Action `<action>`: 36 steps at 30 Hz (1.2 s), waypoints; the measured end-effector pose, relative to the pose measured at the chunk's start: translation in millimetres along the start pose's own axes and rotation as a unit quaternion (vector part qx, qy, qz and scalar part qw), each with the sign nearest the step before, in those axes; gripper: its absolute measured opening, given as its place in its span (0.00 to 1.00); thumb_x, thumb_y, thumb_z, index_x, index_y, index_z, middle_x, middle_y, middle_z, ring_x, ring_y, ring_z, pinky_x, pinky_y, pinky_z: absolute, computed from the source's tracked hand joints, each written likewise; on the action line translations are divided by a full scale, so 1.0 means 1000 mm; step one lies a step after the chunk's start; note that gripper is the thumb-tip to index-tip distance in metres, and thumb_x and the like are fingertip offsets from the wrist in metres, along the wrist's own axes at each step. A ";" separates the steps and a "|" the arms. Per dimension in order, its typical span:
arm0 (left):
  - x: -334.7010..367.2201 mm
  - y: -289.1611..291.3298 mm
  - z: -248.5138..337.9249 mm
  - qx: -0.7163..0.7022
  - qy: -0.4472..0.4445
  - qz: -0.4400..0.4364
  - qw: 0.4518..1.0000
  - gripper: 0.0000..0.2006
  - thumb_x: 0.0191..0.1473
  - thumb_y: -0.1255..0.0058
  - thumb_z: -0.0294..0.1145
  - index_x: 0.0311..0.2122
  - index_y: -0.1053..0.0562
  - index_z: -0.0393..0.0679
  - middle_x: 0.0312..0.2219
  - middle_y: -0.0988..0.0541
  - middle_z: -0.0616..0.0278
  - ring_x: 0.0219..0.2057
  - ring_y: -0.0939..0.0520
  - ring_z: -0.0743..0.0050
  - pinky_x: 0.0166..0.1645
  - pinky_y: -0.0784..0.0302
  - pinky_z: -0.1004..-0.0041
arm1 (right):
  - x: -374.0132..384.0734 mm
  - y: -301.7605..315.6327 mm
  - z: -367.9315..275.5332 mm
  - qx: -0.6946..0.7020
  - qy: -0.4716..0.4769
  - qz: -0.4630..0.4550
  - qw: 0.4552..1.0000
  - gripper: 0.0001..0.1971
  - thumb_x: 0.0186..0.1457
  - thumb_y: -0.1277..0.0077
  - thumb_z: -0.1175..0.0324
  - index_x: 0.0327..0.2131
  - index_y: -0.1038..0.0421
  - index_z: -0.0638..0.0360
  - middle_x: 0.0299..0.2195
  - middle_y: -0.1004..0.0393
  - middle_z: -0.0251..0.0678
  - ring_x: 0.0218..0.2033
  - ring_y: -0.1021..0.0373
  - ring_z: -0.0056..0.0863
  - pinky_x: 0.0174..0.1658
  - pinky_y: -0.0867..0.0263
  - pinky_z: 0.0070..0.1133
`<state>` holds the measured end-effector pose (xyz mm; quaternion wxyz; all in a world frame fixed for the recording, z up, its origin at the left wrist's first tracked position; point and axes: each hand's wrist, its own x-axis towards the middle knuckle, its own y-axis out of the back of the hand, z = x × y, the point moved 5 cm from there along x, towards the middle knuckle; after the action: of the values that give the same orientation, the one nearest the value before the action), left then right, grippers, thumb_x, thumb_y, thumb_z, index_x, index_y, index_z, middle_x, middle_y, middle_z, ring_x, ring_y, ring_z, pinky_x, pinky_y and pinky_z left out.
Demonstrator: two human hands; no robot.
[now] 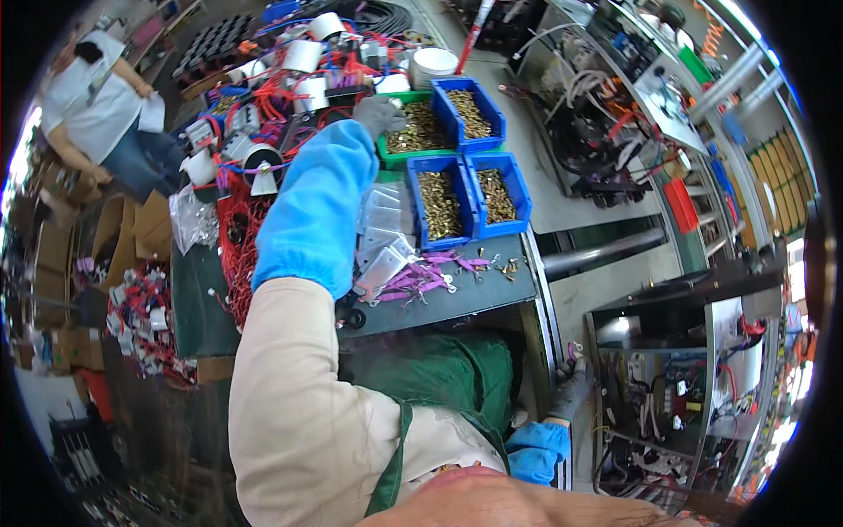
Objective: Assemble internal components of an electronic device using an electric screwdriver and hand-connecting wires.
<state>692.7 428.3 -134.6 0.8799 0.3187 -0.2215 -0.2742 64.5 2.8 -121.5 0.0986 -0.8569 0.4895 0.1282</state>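
left hand (pixel 379 117) over green bin (pixel 397 162), finger state unclear; right hand (pixel 572 393), fingers closed on purple lead (pixel 572 353)

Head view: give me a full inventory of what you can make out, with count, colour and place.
Workbench: one, dark green, centre
Blue bins: three, blue, bench's right side
Green bin: one, green, left of the upper blue bin
Small fittings: uncountable, brass-coloured, in all four bins
Purple leads: a pile, purple, bench's near edge
White tub: one, white, behind the bins
Cylinders: several, white, bench's far left
Co-worker: one, white top, upper left
Sleeves: two, blue, on the forearms
Left hand: one, grey-gloved, at the green bin
Right hand: one, grey-gloved, lower right
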 end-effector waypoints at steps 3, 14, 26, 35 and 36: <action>0.017 -0.042 0.189 0.254 0.098 -0.103 0.957 0.24 0.51 0.54 0.46 0.52 0.34 0.47 0.42 0.26 0.47 0.48 0.27 0.59 0.54 0.33 0.65 | -0.018 0.019 0.003 -0.006 0.029 0.101 0.994 0.09 0.56 0.54 0.60 0.31 0.34 0.54 0.19 0.34 0.27 0.15 0.39 0.15 0.19 0.39 0.12; 0.019 -0.070 0.194 0.412 0.179 -0.110 0.887 0.16 0.54 0.61 0.31 0.49 0.35 0.47 0.46 0.32 0.44 0.45 0.26 0.45 0.48 0.29 0.56 | -0.009 0.020 0.009 0.028 -0.005 0.068 0.997 0.08 0.57 0.55 0.62 0.32 0.34 0.55 0.23 0.33 0.28 0.17 0.38 0.16 0.19 0.39 0.12; 0.002 -0.029 0.177 0.322 0.090 0.085 0.939 0.11 0.52 0.59 0.30 0.41 0.30 0.47 0.32 0.23 0.50 0.37 0.22 0.51 0.41 0.27 0.58 | -0.012 0.018 0.008 0.063 -0.013 -0.002 0.998 0.09 0.57 0.55 0.61 0.31 0.36 0.55 0.19 0.37 0.25 0.16 0.42 0.14 0.19 0.40 0.12; -0.025 -0.027 0.163 0.191 0.123 0.275 0.934 0.12 0.49 0.57 0.29 0.39 0.28 0.50 0.30 0.23 0.53 0.34 0.22 0.52 0.38 0.29 0.55 | -0.002 0.024 0.017 0.040 -0.009 -0.026 0.999 0.10 0.57 0.55 0.59 0.29 0.36 0.53 0.18 0.37 0.25 0.16 0.41 0.15 0.18 0.43 0.14; -0.022 -0.030 0.163 0.201 0.098 0.271 0.936 0.11 0.49 0.57 0.29 0.39 0.28 0.51 0.30 0.23 0.53 0.34 0.22 0.53 0.37 0.29 0.55 | 0.000 0.025 0.019 0.040 -0.008 -0.025 0.999 0.10 0.57 0.55 0.59 0.29 0.36 0.53 0.18 0.37 0.25 0.16 0.41 0.15 0.18 0.43 0.14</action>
<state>574.2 351.2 -45.7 0.8556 0.4421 -0.2629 0.0575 40.5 -4.2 -140.8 0.1402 -0.8630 0.4721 0.1127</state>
